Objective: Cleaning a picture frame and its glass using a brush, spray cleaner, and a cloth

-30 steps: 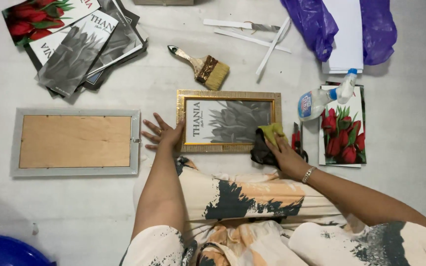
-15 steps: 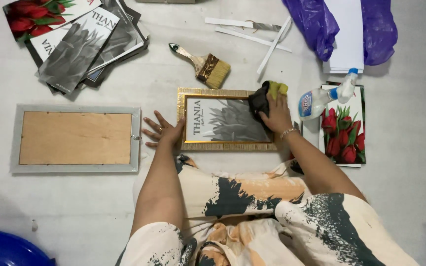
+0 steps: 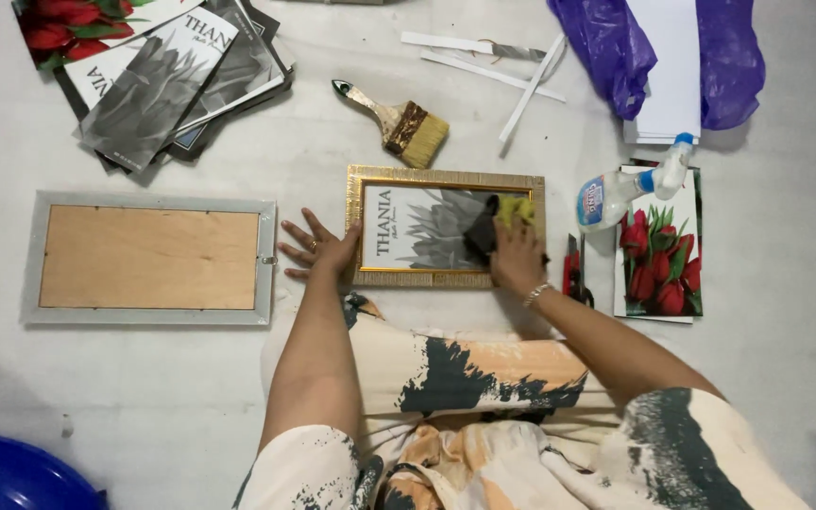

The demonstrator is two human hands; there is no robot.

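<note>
Gold picture frame (image 3: 446,229) flat on pale floor (image 3: 408,378), right hand (image 3: 514,255) pressing dark-and-yellow cloth (image 3: 495,222) on glass at 3 o'clock side, fingers curled over cloth, left hand (image 3: 318,247) at 9 o'clock edge, fingers spread, paintbrush (image 3: 399,119) at 12 o'clock, spray bottle (image 3: 627,187) at 3 o'clock

White floor (image 3: 786,312); gold frame (image 3: 446,279), grey frame (image 3: 148,316), paintbrush (image 3: 394,115), spray bottle (image 3: 627,187), prints (image 3: 158,66)

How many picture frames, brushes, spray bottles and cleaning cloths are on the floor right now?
Picture frames: 2, the gold frame and the grey frame lying face down
Paintbrush: 1
Spray bottle: 1
Cloth under the right hand: 1
Total: 5
</note>
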